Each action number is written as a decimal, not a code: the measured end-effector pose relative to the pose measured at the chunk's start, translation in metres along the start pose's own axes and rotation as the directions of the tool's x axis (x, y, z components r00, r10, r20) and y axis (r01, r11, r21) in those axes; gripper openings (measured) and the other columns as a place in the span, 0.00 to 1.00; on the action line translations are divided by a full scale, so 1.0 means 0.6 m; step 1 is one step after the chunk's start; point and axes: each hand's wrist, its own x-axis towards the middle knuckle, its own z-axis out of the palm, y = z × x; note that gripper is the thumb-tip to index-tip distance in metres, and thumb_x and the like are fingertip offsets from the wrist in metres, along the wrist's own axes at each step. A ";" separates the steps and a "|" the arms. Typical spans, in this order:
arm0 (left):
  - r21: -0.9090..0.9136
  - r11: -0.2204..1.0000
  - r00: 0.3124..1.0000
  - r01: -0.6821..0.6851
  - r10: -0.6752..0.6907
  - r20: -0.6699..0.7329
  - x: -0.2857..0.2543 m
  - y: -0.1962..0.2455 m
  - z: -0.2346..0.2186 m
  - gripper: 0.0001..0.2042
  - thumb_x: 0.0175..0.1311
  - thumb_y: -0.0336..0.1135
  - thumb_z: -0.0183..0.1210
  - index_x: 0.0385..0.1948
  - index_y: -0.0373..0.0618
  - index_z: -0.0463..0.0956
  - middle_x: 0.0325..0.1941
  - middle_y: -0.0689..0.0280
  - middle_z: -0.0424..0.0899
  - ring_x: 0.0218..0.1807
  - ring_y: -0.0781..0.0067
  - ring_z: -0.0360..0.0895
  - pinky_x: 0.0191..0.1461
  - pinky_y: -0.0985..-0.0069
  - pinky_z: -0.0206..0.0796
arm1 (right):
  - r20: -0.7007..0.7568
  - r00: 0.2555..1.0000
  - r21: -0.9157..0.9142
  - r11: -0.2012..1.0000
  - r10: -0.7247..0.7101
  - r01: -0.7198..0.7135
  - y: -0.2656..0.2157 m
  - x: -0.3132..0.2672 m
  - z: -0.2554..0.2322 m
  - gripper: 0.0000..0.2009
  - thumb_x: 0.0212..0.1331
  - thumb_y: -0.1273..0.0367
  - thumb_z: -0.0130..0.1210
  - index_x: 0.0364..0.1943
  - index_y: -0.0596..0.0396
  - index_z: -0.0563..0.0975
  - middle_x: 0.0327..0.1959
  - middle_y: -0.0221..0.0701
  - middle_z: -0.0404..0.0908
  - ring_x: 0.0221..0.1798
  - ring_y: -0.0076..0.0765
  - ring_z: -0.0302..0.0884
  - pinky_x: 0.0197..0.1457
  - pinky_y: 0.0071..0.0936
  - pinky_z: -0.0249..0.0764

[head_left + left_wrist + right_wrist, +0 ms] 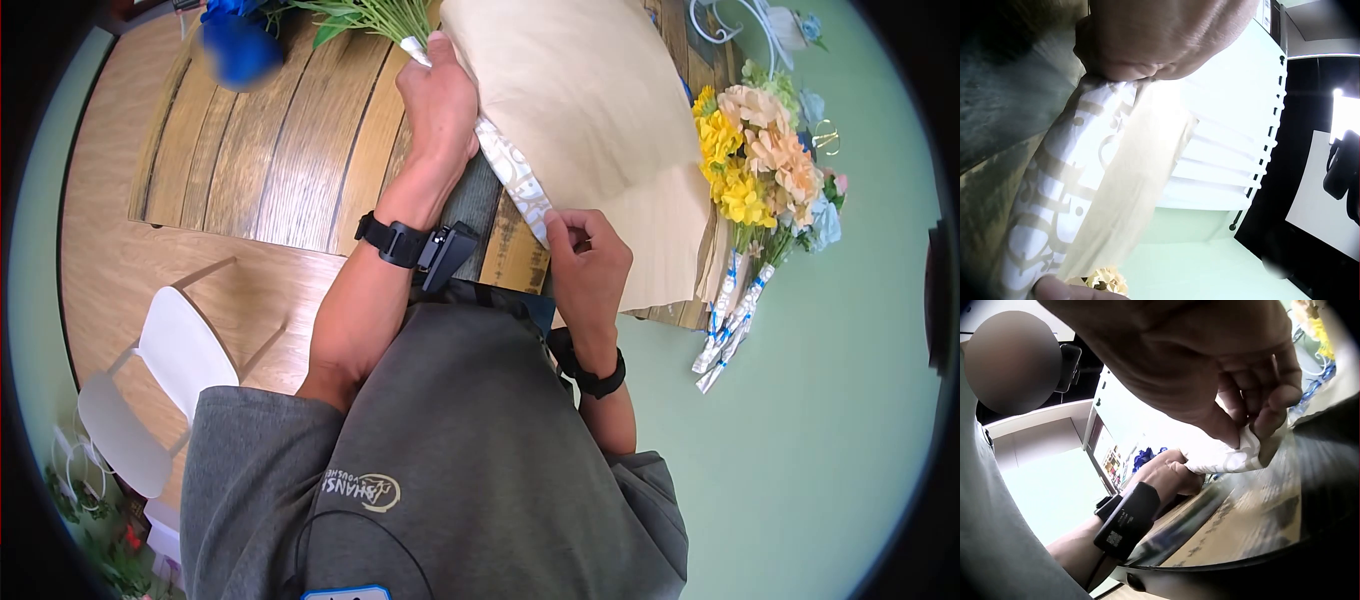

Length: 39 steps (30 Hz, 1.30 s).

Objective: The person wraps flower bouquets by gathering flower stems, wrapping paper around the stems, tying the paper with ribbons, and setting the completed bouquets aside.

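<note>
My left hand [440, 105] grips a bunch of green stems [375, 18], with white wrapping [414, 50] showing where the stems meet the fingers. From that hand a white strip with tan lettering [512, 168] runs down toward my body. My right hand [595, 255] pinches its near end between thumb and fingers. In the left wrist view the strip [1063, 181] stretches between both hands, and the right fingers [1075, 290] show at its lower end. The right wrist view has the strip's folded end [1244, 456] in the right fingertips.
Large tan paper [590, 110] lies beside the strip on the wooden table [270, 170]. Yellow and peach flowers [760, 150] with wrapped stems [735, 315] lie at the right. Blue flowers [240, 50] sit at the far left, and a white chair [185, 345] stands left of the table.
</note>
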 end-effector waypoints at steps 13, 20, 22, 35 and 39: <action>0.015 0.999 0.994 0.043 -0.044 0.102 -0.008 0.008 -0.022 0.21 0.77 0.40 0.43 0.31 0.29 0.76 0.26 0.62 0.80 0.25 0.75 0.75 0.30 0.71 0.68 | 0.152 0.964 0.164 0.956 0.220 -0.244 0.002 -0.020 0.026 0.08 0.60 0.69 0.62 0.33 0.62 0.80 0.24 0.33 0.83 0.24 0.24 0.76 0.31 0.24 0.72; 0.488 0.858 0.986 -0.160 0.166 0.032 -0.001 0.003 -0.029 0.25 0.75 0.43 0.46 0.24 0.27 0.76 0.16 0.57 0.77 0.22 0.68 0.74 0.31 0.62 0.66 | 0.053 0.992 0.022 0.993 0.116 -0.117 -0.002 -0.029 0.039 0.07 0.59 0.69 0.63 0.34 0.59 0.81 0.25 0.34 0.83 0.24 0.29 0.79 0.31 0.27 0.73; 0.480 0.860 0.984 -0.173 0.175 0.042 -0.007 0.002 -0.025 0.25 0.75 0.43 0.46 0.24 0.27 0.76 0.17 0.56 0.77 0.22 0.68 0.74 0.31 0.61 0.66 | 0.062 0.994 0.022 0.996 0.086 -0.088 0.004 -0.032 0.030 0.07 0.60 0.69 0.63 0.34 0.58 0.81 0.26 0.34 0.83 0.25 0.32 0.79 0.31 0.28 0.73; 0.539 0.838 0.992 -0.086 0.122 -0.031 0.009 0.009 -0.036 0.23 0.75 0.43 0.49 0.29 0.26 0.77 0.20 0.55 0.80 0.24 0.69 0.75 0.33 0.63 0.66 | -0.110 0.936 -0.313 0.905 -0.334 0.286 0.024 0.087 -0.043 0.19 0.58 0.61 0.65 0.48 0.59 0.77 0.46 0.38 0.81 0.45 0.45 0.79 0.47 0.34 0.76; 0.520 0.852 0.994 -0.068 0.102 -0.036 0.002 0.017 -0.032 0.23 0.75 0.43 0.49 0.30 0.25 0.77 0.22 0.56 0.81 0.25 0.69 0.75 0.33 0.64 0.67 | 0.117 0.980 -0.065 0.984 -0.158 0.167 0.057 0.178 -0.059 0.33 0.57 0.55 0.67 0.61 0.64 0.70 0.45 0.39 0.81 0.48 0.40 0.79 0.52 0.29 0.74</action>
